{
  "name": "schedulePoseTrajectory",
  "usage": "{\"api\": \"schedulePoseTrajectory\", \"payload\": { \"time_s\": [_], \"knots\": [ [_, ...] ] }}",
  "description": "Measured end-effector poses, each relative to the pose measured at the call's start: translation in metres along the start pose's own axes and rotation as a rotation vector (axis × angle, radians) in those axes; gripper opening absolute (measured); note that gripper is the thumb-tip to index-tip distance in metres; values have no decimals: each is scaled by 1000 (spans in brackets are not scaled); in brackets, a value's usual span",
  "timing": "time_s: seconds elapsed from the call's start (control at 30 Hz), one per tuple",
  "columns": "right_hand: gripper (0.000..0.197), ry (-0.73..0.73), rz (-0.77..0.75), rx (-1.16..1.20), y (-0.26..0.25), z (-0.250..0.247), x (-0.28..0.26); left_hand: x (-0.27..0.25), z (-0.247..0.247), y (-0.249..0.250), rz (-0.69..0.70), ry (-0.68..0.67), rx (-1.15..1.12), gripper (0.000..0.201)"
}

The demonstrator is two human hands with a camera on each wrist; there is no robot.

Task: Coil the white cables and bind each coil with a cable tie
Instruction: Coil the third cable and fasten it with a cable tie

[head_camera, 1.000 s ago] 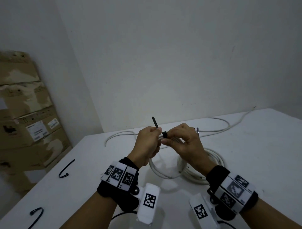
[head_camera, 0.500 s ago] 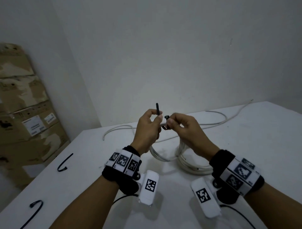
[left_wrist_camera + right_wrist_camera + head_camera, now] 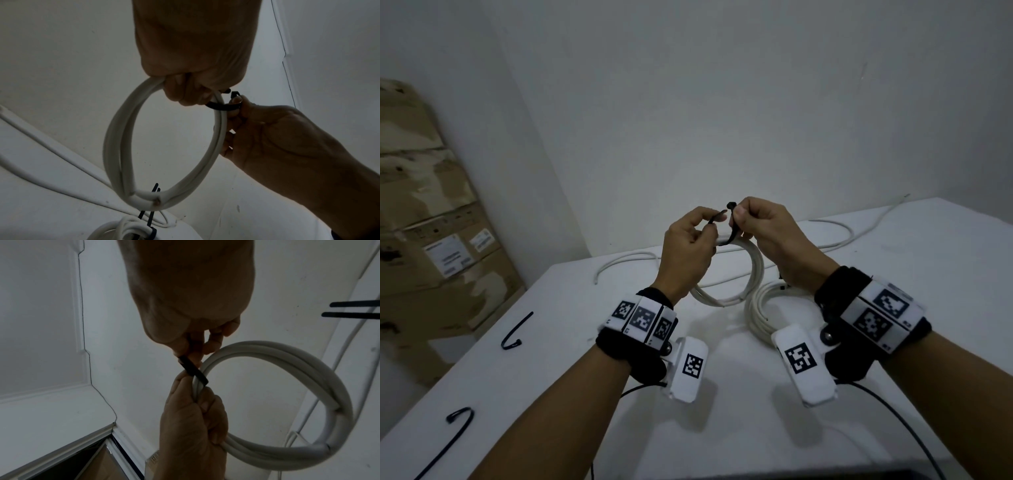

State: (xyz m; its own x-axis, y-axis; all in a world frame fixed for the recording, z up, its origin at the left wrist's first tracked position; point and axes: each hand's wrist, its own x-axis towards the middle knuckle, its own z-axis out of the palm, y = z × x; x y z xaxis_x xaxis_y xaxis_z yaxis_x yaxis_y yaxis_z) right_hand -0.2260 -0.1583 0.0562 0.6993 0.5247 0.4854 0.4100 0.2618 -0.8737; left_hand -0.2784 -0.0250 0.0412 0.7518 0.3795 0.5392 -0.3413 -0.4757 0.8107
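Head view first: both hands are raised above the worktop (image 3: 893,308) so the coil (image 3: 751,270) hangs free and the tie can pass round it. My left hand (image 3: 686,253) pinches the tail of the black cable tie (image 3: 730,228) between thumb and forefinger; my right hand (image 3: 774,240) pinches the head end, which sticks up above the thumb. The strap loops under the coil's top between the two grips. Below and to the right a second coil (image 3: 756,315) lies flat on the worktop. Loose white cable (image 3: 835,236) trails along the far side, and two spare ties (image 3: 515,334) lie well apart near the left edge, so the near middle is open for setting the coil down.

Left wrist view: my lower fingers curl round the coil's top while the tie crosses the bundle just beside them. The coil's cut end sits at the bottom of the loop, above the bound coil, whose tie tails stick up.

Right wrist view: the strap lies slantwise across the strands between my two grips, not yet cinched, I judge. The loop swings off to the right with nothing crowding it.
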Motion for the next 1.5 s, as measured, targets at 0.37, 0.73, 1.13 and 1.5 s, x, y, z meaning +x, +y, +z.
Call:
{"api": "schedulePoseTrajectory", "payload": {
  "time_s": [0.37,0.73,1.13,1.5],
  "knots": [
    [30,-32,9,26,-2,0,-5,-5,3,-1,-12,78,-34,21],
    [30,-69,28,9,-1,0,-7,-8,2,1,-18,67,22,20],
    [29,-88,126,-39,-4,-1,-10,-12,1,-2,-11,55,104,14],
    [30,-91,124,-35,1,2,-8,-15,2,2,-18,77,128,14]
  ]
}}
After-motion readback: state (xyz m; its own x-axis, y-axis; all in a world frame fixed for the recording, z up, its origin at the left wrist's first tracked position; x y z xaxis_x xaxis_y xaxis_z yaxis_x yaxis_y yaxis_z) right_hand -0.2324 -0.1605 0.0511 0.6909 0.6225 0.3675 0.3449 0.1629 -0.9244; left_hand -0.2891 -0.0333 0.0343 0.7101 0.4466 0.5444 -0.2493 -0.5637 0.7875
